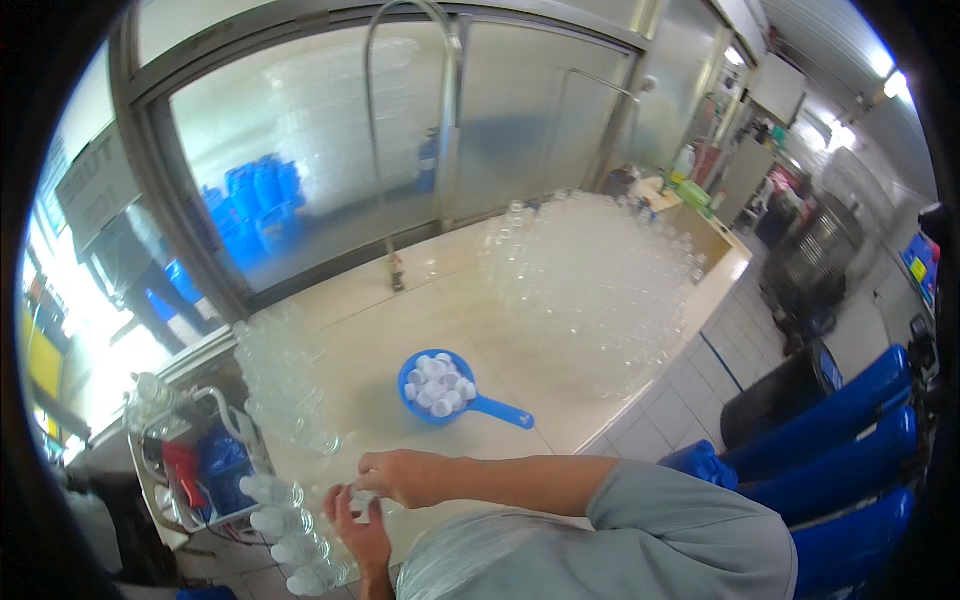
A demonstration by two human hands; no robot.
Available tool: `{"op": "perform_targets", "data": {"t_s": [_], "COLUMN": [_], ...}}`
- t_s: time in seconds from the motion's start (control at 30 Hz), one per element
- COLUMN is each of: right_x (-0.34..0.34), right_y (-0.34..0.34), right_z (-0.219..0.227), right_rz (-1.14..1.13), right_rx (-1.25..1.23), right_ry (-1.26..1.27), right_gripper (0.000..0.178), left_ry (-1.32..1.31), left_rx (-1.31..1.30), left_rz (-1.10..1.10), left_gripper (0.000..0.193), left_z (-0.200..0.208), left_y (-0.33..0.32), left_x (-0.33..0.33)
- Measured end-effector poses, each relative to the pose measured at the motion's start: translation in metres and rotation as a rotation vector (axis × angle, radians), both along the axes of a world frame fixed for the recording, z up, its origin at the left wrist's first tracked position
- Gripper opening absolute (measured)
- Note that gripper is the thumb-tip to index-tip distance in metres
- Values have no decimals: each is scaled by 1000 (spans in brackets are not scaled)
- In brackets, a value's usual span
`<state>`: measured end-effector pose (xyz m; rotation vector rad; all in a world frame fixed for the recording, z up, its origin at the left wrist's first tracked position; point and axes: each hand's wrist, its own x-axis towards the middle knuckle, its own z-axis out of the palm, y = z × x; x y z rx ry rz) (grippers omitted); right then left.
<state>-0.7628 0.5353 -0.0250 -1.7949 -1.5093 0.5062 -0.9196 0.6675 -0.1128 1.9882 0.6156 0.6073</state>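
A small clear plastic bottle (362,500) with a white cap is held at the near edge of the counter (400,320), its body pale and see-through, its detail blurred; it is gripped from below by the left hand (360,535), fingers curled around it, and pinched at the cap by the right hand (400,477), fingers closed narrowly on top; capped bottles of the same kind (290,530) are laid in a row just beside the left hand; the counter is seen as a pale, tiled slab, backed by large frosted glass panels (400,130) in metal frames; a mass of empty clear bottles (600,290) is stood toward its far right corner, a smaller cluster (285,385) along its left edge; white caps are held in a blue scoop (440,388) near the middle; blue barrels (850,440) are seen at the right.
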Motion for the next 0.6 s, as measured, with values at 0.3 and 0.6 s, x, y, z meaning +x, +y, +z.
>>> {"op": "perform_targets", "data": {"t_s": [0.3, 0.6], "right_x": [-25, -30], "right_y": [6, 4], "right_z": [5, 25], "right_rz": [105, -43], "right_rx": [-238, -197], "right_ry": [-335, -244], "right_gripper": [23, 32], "left_ry": [-39, -256], "left_rx": [-336, -502], "left_rz": [-321, -324], "left_gripper": [46, 50], "left_z": [-9, -24], "left_y": [4, 22], "left_x": [-8, -20]}}
